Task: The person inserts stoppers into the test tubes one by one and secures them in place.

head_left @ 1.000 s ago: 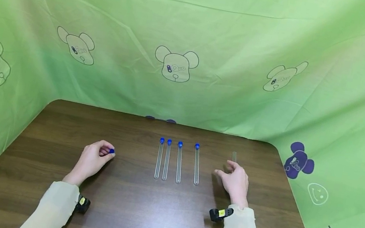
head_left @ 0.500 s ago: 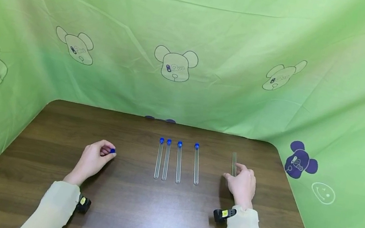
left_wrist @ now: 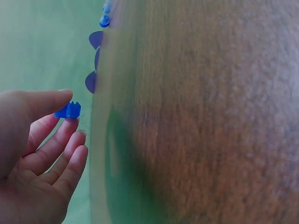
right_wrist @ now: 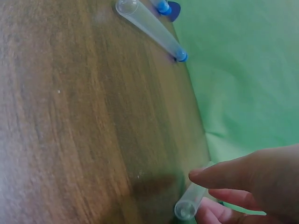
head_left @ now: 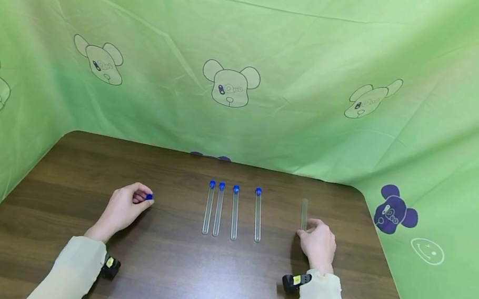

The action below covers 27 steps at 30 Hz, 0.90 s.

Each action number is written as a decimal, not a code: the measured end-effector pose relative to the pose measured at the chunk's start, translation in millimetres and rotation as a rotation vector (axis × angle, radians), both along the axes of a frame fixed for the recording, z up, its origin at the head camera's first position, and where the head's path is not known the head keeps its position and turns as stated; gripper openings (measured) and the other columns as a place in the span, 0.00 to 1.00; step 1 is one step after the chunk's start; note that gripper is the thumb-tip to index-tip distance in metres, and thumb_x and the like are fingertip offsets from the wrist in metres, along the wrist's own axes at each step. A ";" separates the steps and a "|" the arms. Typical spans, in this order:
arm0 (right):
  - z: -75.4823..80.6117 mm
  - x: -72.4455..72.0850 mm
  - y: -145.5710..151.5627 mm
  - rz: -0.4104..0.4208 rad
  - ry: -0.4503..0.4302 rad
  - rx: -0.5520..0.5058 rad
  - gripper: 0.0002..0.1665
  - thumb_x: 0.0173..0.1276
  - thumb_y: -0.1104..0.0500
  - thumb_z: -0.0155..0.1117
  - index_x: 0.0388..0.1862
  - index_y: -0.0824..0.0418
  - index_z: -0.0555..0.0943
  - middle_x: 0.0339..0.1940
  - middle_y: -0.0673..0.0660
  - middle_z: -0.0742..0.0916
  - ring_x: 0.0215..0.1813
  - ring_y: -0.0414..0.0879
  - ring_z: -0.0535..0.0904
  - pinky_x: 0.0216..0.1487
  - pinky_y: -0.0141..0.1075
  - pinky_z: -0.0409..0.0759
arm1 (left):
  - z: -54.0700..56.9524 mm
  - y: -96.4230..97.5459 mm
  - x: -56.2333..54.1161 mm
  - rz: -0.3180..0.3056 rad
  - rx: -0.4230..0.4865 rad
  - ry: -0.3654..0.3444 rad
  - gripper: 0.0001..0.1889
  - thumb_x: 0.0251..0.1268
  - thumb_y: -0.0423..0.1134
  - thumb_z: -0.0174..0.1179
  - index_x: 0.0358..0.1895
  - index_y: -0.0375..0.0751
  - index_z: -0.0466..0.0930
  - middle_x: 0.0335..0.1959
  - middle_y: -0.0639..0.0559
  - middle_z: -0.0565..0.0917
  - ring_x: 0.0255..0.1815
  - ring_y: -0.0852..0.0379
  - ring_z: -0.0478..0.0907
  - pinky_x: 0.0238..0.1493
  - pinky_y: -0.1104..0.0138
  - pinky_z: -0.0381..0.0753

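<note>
My left hand pinches a small blue test tube cap between thumb and fingertips, over the left part of the table. The cap's notched end faces away from the palm in the left wrist view. On the right, my right hand holds an uncapped clear test tube between thumb and fingers. Its rounded end shows below the thumb in the right wrist view, and its open end points to the back of the table. Fingers hide part of its middle in the head view.
Several clear test tubes with blue caps, one of them a capped tube nearest my right hand, lie side by side mid-table. The brown wooden table is bordered by a green printed cloth at the back and sides.
My right hand has moved slightly right and taken hold of the uncapped test tube, whose far end has shifted a little left. The left hand stays nearly still with the cap.
</note>
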State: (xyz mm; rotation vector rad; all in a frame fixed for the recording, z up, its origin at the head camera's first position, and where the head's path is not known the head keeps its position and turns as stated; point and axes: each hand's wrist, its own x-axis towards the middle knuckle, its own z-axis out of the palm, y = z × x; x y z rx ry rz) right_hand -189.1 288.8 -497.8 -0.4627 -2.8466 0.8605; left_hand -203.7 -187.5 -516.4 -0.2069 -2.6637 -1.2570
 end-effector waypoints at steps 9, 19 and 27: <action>-2.3 -0.2 -2.1 0.017 0.028 0.012 0.24 0.63 0.63 0.70 0.56 0.73 0.81 0.34 0.62 0.90 0.47 0.66 0.83 0.49 0.58 0.76 | 3.9 3.7 -4.0 -0.004 0.038 0.009 0.08 0.64 0.32 0.71 0.43 0.37 0.84 0.35 0.50 0.85 0.38 0.53 0.82 0.43 0.60 0.83; -0.7 -0.4 -2.8 0.022 0.036 0.009 0.25 0.63 0.63 0.70 0.57 0.73 0.81 0.35 0.62 0.90 0.47 0.66 0.83 0.48 0.58 0.76 | 11.4 12.6 -8.0 0.007 0.099 -0.009 0.08 0.63 0.31 0.71 0.43 0.36 0.85 0.36 0.47 0.85 0.39 0.51 0.82 0.45 0.61 0.83; -0.9 -0.6 -4.1 0.025 0.027 -0.013 0.26 0.64 0.63 0.66 0.59 0.74 0.80 0.35 0.62 0.89 0.45 0.64 0.84 0.49 0.58 0.75 | 13.2 18.4 -12.2 0.002 0.156 -0.022 0.09 0.64 0.33 0.71 0.44 0.36 0.85 0.37 0.47 0.85 0.40 0.52 0.82 0.43 0.67 0.82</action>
